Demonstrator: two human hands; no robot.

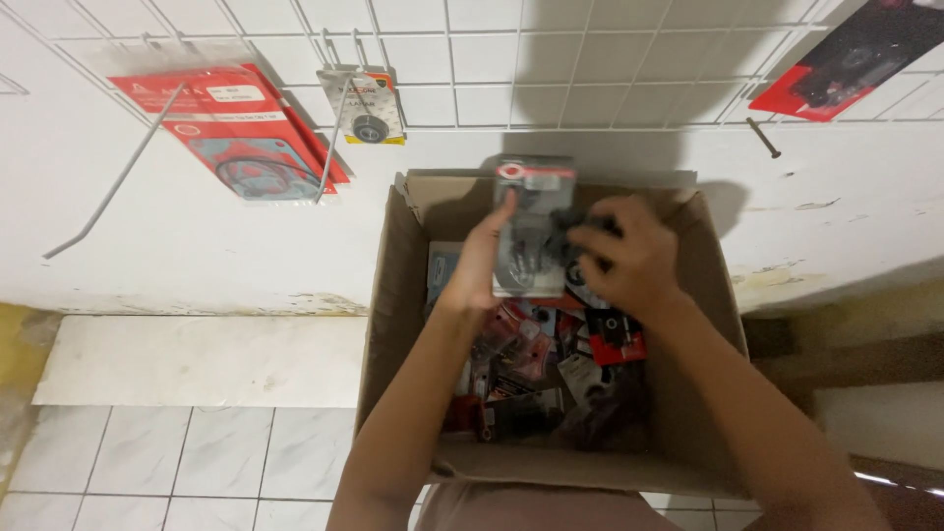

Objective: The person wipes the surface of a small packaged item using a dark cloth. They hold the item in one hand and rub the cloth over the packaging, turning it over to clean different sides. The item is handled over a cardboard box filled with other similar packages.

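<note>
At the bottom of the frame both forearms reach up over the near wall of the box (551, 470), which is full of small packs in red, grey and black. Just above centre, the left hand (479, 267) has its grip pinching the left edge of a clear pack (531, 228), thumb up along the front. The right hand (629, 258) curls on the pack's right side; blur hides it, but it seems pressed on a dark part there. The pack stands upright, long axis up the frame, held above the heap and between the two hands, the left one more plainly bearing it. Beyond, the box's far flap meets the white wall. At upper left, a red pack (236, 123) and a small pack (366, 106) hang on grid (551, 69) hooks; bare grid lies straight above.
</note>
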